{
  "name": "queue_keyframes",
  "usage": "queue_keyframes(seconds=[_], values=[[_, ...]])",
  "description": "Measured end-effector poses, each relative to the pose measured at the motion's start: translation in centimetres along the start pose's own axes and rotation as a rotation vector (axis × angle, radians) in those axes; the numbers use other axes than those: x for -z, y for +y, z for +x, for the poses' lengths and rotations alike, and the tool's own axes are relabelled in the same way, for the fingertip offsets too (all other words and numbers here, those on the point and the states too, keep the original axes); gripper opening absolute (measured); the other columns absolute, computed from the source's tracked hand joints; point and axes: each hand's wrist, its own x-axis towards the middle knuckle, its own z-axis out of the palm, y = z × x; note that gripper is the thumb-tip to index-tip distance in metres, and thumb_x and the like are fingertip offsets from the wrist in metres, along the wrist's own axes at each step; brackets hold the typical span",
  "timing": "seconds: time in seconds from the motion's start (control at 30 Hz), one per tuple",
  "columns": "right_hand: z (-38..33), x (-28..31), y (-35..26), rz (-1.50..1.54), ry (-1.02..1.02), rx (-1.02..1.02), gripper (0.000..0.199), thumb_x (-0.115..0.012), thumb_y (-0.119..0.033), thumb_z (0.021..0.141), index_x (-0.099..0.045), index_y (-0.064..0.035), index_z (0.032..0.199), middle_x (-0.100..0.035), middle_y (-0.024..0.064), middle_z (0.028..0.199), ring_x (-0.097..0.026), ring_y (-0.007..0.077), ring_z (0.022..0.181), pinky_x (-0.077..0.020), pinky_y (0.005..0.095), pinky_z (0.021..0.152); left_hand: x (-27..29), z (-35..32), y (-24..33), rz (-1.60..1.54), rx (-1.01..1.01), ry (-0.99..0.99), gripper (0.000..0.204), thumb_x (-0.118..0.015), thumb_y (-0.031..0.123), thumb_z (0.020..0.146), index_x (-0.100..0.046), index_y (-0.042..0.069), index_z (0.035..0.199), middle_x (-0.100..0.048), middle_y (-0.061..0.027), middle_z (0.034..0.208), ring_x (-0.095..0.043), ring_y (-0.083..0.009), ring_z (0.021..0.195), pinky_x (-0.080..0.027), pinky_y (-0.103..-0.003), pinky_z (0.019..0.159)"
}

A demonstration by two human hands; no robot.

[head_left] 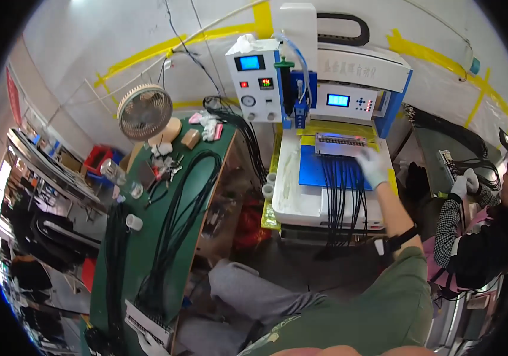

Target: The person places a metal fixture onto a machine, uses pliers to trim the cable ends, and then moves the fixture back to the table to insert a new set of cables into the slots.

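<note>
My right hand [372,168], in a white glove, is at the right end of a long metal fixture [340,144] on the machine's blue plate [313,169]. Its fingers are closed at that end, partly hiding it. A row of small connectors runs along the fixture, and black cables [344,199] hang from it over the machine's front. Low at the left, my gloved left hand [150,344] grips a second metal fixture [147,323] at the green table's near end; the picture's lower edge cuts the hand off. Black cables run from that fixture up the table.
The white machine [301,204] has an upright dispensing head [292,89] above the plate and a control box [254,80]. On the green table [159,222] are a fan [144,111], pliers, jars and a cable bundle. A co-worker [473,237] sits at the right, handling cables.
</note>
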Motion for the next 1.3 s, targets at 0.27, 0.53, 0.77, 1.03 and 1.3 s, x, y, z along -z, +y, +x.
queue_keyframes(seconds=[0.27,0.53,0.77,1.03,1.3], values=[[1.7,-0.9,9.8,-0.098,-0.253,-0.459,0.073,-0.068,-0.036,0.089,-0.035,-0.0151,0.151,-0.061,0.0167,0.134,-0.061,0.0303,0.118,-0.0464,0.0363,0.099,2.5,1.2,6.5,-0.152,0.181,-0.166,0.050,-0.057,0.029,0.098,-0.055,-0.008,0.132,-0.058,-0.0231,0.134,-0.055,-0.0349,0.123,-0.039,-0.040,0.108],[0.1,0.4,7.5,-0.382,-0.328,-0.556,0.078,-0.049,-0.073,0.085,-0.066,-0.0087,0.125,-0.062,0.0202,0.129,-0.059,0.0366,0.122,-0.0454,0.0440,0.101,2.7,0.4,5.6,-0.158,0.153,-0.140,0.048,-0.057,0.028,0.098,-0.056,-0.008,0.130,-0.060,-0.0222,0.132,-0.056,-0.0337,0.122,-0.039,-0.039,0.108],[-1.6,2.7,3.0,-0.535,-0.555,-0.522,0.080,-0.047,-0.074,0.085,-0.067,-0.0063,0.123,-0.062,0.0207,0.129,-0.059,0.0359,0.122,-0.0451,0.0447,0.101,2.5,0.6,5.6,-0.231,0.177,-0.143,0.048,-0.057,0.028,0.098,-0.057,-0.008,0.130,-0.060,-0.0225,0.131,-0.056,-0.0337,0.122,-0.040,-0.039,0.107],[-2.4,-0.1,5.8,-0.282,-0.183,-0.638,0.078,-0.048,-0.075,0.085,-0.070,-0.0064,0.116,-0.065,0.0222,0.122,-0.063,0.0374,0.113,-0.0467,0.0441,0.096,2.5,0.8,6.1,-0.210,0.151,-0.148,0.046,-0.059,0.023,0.097,-0.056,-0.008,0.130,-0.061,-0.0224,0.130,-0.057,-0.0328,0.121,-0.042,-0.039,0.105],[-10.0,5.1,-7.2,0.351,0.105,0.185,0.034,-0.068,-0.038,0.091,-0.066,-0.0035,0.091,-0.067,0.0147,0.085,-0.066,0.0270,0.083,-0.0497,0.0364,0.074,6.1,1.5,20.4,-0.747,0.133,-0.327,0.063,-0.064,0.018,0.092,-0.039,-0.006,0.145,-0.050,-0.0222,0.142,-0.048,-0.0317,0.132,-0.036,-0.042,0.110]])
